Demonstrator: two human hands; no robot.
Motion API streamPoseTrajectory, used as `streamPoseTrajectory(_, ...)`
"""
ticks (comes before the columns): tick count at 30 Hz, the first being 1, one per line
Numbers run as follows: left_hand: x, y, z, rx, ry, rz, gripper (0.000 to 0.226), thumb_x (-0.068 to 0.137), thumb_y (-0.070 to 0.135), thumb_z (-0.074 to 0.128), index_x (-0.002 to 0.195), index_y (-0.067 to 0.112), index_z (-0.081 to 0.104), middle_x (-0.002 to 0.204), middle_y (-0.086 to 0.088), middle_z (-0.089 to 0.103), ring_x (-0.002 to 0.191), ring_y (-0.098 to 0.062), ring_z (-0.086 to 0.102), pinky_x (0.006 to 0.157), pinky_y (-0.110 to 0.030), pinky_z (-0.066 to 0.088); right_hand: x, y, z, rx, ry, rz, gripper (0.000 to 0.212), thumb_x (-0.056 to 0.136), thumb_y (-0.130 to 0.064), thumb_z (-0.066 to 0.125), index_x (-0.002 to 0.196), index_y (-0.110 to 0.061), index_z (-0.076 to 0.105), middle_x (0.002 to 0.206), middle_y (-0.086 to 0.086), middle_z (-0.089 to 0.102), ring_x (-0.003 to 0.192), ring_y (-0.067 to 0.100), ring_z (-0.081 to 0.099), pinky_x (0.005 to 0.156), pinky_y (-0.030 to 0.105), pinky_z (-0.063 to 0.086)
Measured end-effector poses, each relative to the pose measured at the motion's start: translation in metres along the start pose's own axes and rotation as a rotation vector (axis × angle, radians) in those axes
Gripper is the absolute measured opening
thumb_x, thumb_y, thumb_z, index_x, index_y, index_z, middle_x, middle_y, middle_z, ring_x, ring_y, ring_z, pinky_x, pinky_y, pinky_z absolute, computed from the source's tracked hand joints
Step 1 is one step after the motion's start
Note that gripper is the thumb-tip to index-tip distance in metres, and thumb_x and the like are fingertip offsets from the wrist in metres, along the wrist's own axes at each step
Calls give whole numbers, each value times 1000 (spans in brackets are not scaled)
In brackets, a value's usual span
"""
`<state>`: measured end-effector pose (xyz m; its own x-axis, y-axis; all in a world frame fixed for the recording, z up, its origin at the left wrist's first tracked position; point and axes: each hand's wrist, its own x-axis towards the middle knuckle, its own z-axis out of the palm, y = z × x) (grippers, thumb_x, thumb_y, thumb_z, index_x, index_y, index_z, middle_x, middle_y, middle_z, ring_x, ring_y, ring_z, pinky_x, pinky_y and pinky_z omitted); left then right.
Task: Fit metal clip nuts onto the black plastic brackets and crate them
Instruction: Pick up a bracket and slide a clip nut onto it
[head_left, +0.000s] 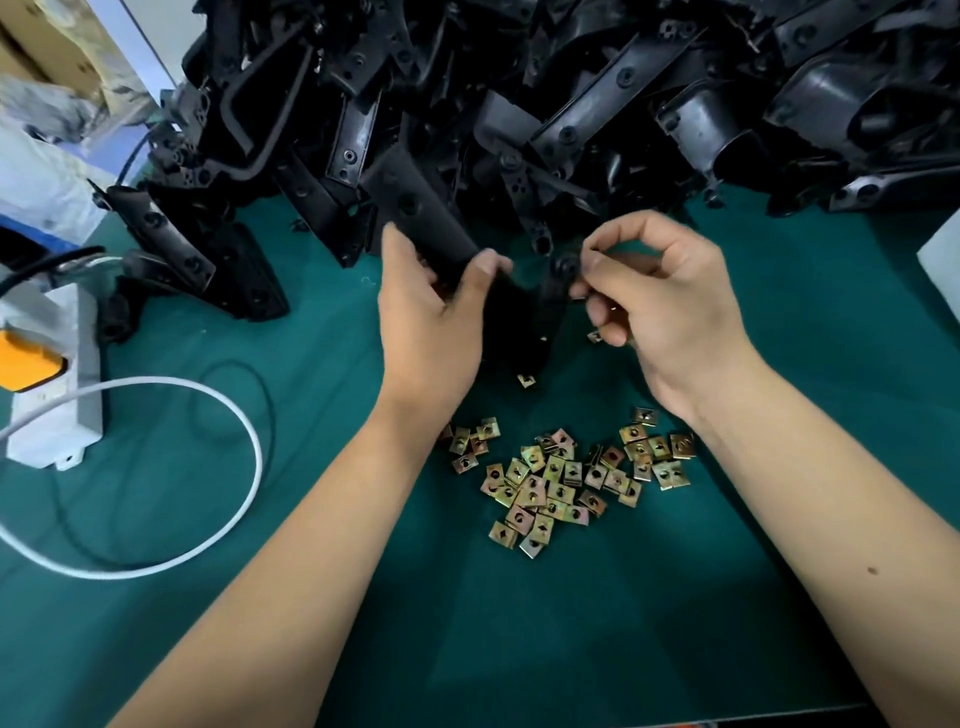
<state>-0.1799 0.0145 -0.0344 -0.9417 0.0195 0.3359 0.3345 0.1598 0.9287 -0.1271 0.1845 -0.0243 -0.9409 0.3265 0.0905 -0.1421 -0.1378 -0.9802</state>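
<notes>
My left hand (431, 317) grips a black plastic bracket (524, 317) above the green table. A clip nut (526, 380) shows at the bracket's lower tip. My right hand (660, 301) pinches the bracket's right tab (563, 267) between thumb and forefinger; whether a clip nut is between those fingers is hidden. Several brass-coloured clip nuts (561, 478) lie loose in a heap on the table, nearer to me than my hands. A big pile of black brackets (519, 104) fills the far side of the table.
The table has a green cover (519, 623). A white power strip with an orange plug (47, 374) sits at the left, with a white cable (244, 431) and a thin black cable looping beside it. A white object (943, 260) stands at the right edge.
</notes>
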Motion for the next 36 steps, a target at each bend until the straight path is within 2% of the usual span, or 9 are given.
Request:
streamPoseTrajectory(4,8,-10,-6,38,40,-87,21,101,30,60,104,23,40,109,-8,63,96,-29,65,78,-55,58,0,-3,-1,75,7,79,12,92,5,67,90,-6,70,77,12,71,60,14,56,47,21,40)
streamPoseTrajectory(7,9,-10,-4,-106,-16,-213,20,104,28,57,100,26,37,105,-11,58,82,-22,58,52,-35,49,-2,-2,0,94,-39,64,12,94,5,66,93,-5,73,78,12,70,62,14,57,50,21,41)
streamPoseTrajectory(12,6,-11,-3,-191,-111,-184,51,84,46,75,113,19,42,113,1,66,107,-13,67,94,-36,58,-3,1,3,21,-71,-32,15,91,8,69,101,-4,70,75,10,70,60,18,59,48,22,41)
streamPoseTrajectory(18,4,-11,3,-163,-118,-216,68,64,65,76,104,23,41,74,16,52,65,-3,49,62,-21,48,-4,0,3,47,-95,-29,13,89,9,71,93,-4,72,72,8,71,56,16,59,44,20,37)
streamPoseTrajectory(20,5,-10,3,-137,-79,-230,63,66,67,73,104,26,44,74,22,58,68,-1,55,66,-22,51,-5,0,4,55,-111,-32,12,89,8,71,92,-4,73,75,10,71,56,16,59,45,20,37)
streamPoseTrajectory(23,5,-11,1,-88,-18,-218,59,74,64,72,110,24,50,105,8,68,95,-5,67,88,-33,59,-6,0,5,53,-129,-44,12,89,7,70,91,-4,73,74,13,68,57,17,58,46,21,37)
streamPoseTrajectory(28,5,-10,0,10,0,-206,55,82,61,73,110,15,60,99,-2,70,91,-15,70,77,-33,58,-7,2,9,-7,-172,-56,13,90,3,73,90,-10,75,69,9,68,57,15,61,46,20,38)
streamPoseTrajectory(33,1,-8,1,72,21,-217,44,86,58,74,99,21,57,88,9,65,79,-2,65,67,-19,49,-8,3,9,-3,-168,-50,20,90,1,74,84,-18,78,69,14,67,55,15,61,44,20,37)
streamPoseTrajectory(36,2,-5,0,46,25,-252,49,88,57,73,105,13,60,98,-2,70,90,-15,70,75,-34,58,-8,3,8,9,-175,-31,12,91,1,72,90,-10,77,78,15,73,55,15,60,44,20,37)
